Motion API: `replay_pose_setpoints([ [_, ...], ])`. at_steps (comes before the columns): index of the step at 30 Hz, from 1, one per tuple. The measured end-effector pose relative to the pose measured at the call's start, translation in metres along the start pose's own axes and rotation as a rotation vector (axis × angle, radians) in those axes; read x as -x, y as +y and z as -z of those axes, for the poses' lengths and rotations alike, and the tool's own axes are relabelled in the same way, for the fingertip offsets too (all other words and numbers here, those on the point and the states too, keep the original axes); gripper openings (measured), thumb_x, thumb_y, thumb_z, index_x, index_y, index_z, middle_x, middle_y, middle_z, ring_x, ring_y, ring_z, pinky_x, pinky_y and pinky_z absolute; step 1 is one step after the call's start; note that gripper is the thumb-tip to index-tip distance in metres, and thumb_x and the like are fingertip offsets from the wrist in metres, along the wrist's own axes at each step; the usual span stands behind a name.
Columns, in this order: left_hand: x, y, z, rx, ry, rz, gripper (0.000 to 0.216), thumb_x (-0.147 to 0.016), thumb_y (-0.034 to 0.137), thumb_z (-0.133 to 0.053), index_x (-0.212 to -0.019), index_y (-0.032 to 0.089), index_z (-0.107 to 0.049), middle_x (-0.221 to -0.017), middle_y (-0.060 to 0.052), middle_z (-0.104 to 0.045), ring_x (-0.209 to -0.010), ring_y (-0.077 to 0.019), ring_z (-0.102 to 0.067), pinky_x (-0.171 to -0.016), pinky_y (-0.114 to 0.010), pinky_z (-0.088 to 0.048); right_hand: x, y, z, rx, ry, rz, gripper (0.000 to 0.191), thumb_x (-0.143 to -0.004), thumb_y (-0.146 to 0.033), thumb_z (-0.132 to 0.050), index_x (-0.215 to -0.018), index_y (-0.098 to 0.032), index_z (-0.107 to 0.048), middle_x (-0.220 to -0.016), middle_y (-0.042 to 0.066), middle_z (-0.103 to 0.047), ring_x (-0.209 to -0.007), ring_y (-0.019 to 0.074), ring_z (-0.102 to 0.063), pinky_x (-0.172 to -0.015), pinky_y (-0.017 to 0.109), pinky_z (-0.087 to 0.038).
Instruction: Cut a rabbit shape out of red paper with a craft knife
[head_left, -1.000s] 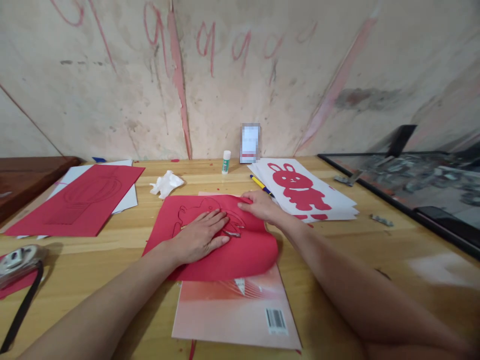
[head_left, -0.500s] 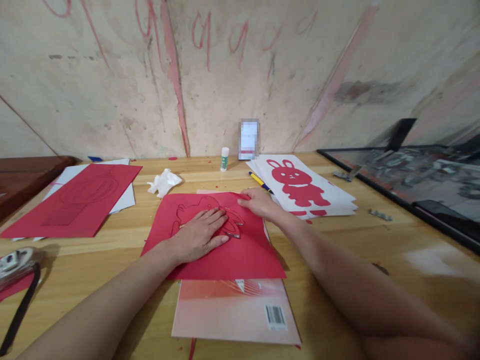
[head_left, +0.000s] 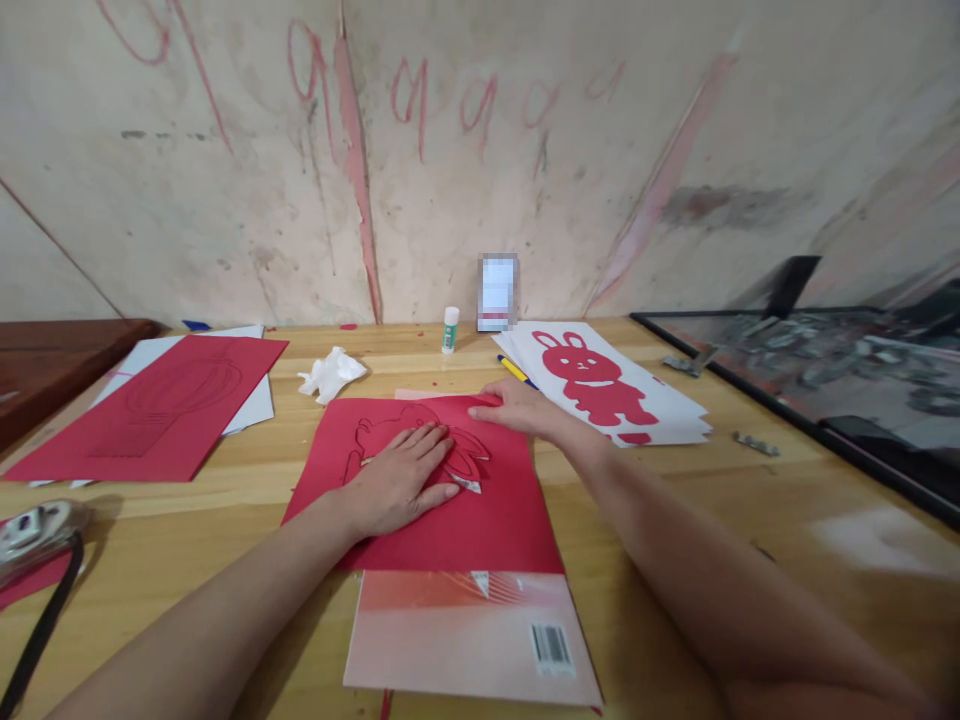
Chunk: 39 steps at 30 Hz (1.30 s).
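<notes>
A red paper sheet (head_left: 450,535) lies in front of me with a rabbit outline drawn on it. Cut slits run along the rabbit's ears, and pale backing shows through one of them. My left hand (head_left: 405,475) rests flat on the drawing with its fingers stretched out, covering part of the rabbit. At the far right edge of the sheet, my right hand (head_left: 517,408) pinches the paper between thumb and fingers. Beneath the sheet is a pinkish booklet (head_left: 442,640) with a barcode, its near part sticking out.
Left are another red sheet (head_left: 157,400) on white papers and a tape measure (head_left: 37,540). Behind stand crumpled tissue (head_left: 332,374), a glue stick (head_left: 450,330) and a phone (head_left: 497,290). Right are a yellow pen (head_left: 516,370), white sheets with a red paper rabbit (head_left: 592,375), and a black-framed panel (head_left: 750,400).
The sheet's near right corner has shifted slightly left, and its right side lies flatter. The opening by the lower ear shows more pale backing. Both hands stay on the sheet; the view has tilted slightly up.
</notes>
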<state>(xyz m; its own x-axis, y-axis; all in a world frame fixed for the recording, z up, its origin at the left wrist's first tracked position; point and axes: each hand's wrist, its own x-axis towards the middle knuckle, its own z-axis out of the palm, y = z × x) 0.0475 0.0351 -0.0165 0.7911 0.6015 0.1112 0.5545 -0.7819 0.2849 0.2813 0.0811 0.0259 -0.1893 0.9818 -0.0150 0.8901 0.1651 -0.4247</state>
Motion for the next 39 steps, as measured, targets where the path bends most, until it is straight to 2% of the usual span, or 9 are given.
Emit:
replay_pose_setpoints([
  [4, 0.0, -0.002, -0.001, 0.013, 0.05, 0.039, 0.068, -0.093, 0.058, -0.034, -0.145, 0.016, -0.031, -0.152, -0.014, -0.026, -0.142, -0.0264, -0.021, -0.115, -0.045, -0.022, -0.006, 0.0, -0.007, 0.007, 0.033, 0.03, 0.027, -0.077, -0.044, -0.061, -0.072, -0.018, -0.066, -0.069, 0.001, -0.064, -0.067, 0.0158, -0.054, -0.059, 0.024, -0.035],
  [7, 0.0, -0.004, -0.002, -0.008, 0.08, 0.085, 0.073, -0.091, 0.062, -0.036, -0.144, 0.012, -0.033, -0.152, -0.016, -0.025, -0.142, -0.0289, -0.02, -0.115, -0.047, -0.022, -0.007, 0.001, -0.016, -0.017, 0.082, -0.008, 0.021, -0.081, -0.036, -0.057, -0.073, -0.019, -0.067, -0.071, 0.002, -0.066, -0.068, 0.0152, -0.054, -0.06, 0.024, -0.035],
  [10, 0.0, -0.006, -0.004, -0.029, 0.052, 0.104, 0.076, -0.09, 0.064, -0.035, -0.143, 0.009, -0.035, -0.151, -0.018, -0.026, -0.142, -0.0301, -0.02, -0.115, -0.047, -0.022, -0.005, 0.001, -0.021, -0.021, 0.105, -0.046, 0.02, -0.083, -0.03, -0.054, -0.077, -0.018, -0.068, -0.077, 0.004, -0.068, -0.07, 0.0158, -0.057, -0.06, 0.025, -0.036],
  [14, 0.0, -0.007, -0.004, -0.033, 0.05, 0.097, 0.077, -0.09, 0.065, -0.034, -0.143, 0.009, -0.035, -0.151, -0.018, -0.026, -0.142, -0.0301, -0.019, -0.115, -0.047, -0.022, -0.002, -0.001, -0.022, -0.03, 0.116, -0.057, 0.018, -0.084, -0.027, -0.054, -0.085, -0.017, -0.069, -0.091, 0.006, -0.071, -0.081, 0.0166, -0.061, -0.068, 0.024, -0.039],
  [23, 0.0, -0.006, -0.003, -0.052, 0.018, 0.112, 0.08, -0.09, 0.065, -0.032, -0.144, 0.007, -0.031, -0.152, -0.019, -0.024, -0.142, -0.0308, -0.017, -0.115, -0.047, -0.021, -0.001, -0.005, -0.02, -0.022, 0.107, -0.083, 0.021, -0.085, -0.025, -0.053, -0.092, -0.017, -0.071, -0.094, 0.005, -0.072, -0.081, 0.0164, -0.061, -0.066, 0.024, -0.039],
  [29, 0.001, -0.005, -0.002, -0.094, 0.009, 0.097, 0.074, -0.092, 0.064, -0.029, -0.147, 0.015, -0.026, -0.154, -0.013, -0.021, -0.143, -0.0277, -0.015, -0.116, -0.046, -0.02, 0.001, -0.007, -0.016, 0.015, 0.089, -0.08, 0.021, -0.086, -0.027, -0.053, -0.087, -0.015, -0.07, -0.088, 0.006, -0.072, -0.076, 0.0155, -0.06, -0.062, 0.024, -0.036],
  [34, 0.0, -0.003, 0.002, -0.122, -0.012, 0.058, 0.067, -0.095, 0.06, -0.025, -0.146, 0.017, -0.03, -0.152, -0.009, -0.029, -0.142, -0.024, -0.02, -0.117, -0.044, -0.017, 0.005, -0.008, -0.014, 0.019, 0.094, -0.053, 0.022, -0.088, -0.027, -0.053, -0.094, -0.015, -0.07, -0.098, 0.007, -0.071, -0.087, 0.0167, -0.061, -0.07, 0.024, -0.038],
  [39, 0.0, -0.003, 0.002, -0.133, -0.011, 0.046, 0.066, -0.095, 0.059, -0.026, -0.146, 0.016, -0.03, -0.151, -0.009, -0.03, -0.142, -0.0237, -0.022, -0.117, -0.043, -0.017, 0.003, -0.007, -0.017, 0.011, 0.102, -0.04, 0.024, -0.088, -0.026, -0.053, -0.103, -0.017, -0.069, -0.105, 0.006, -0.071, -0.094, 0.0169, -0.061, -0.076, 0.024, -0.04],
])
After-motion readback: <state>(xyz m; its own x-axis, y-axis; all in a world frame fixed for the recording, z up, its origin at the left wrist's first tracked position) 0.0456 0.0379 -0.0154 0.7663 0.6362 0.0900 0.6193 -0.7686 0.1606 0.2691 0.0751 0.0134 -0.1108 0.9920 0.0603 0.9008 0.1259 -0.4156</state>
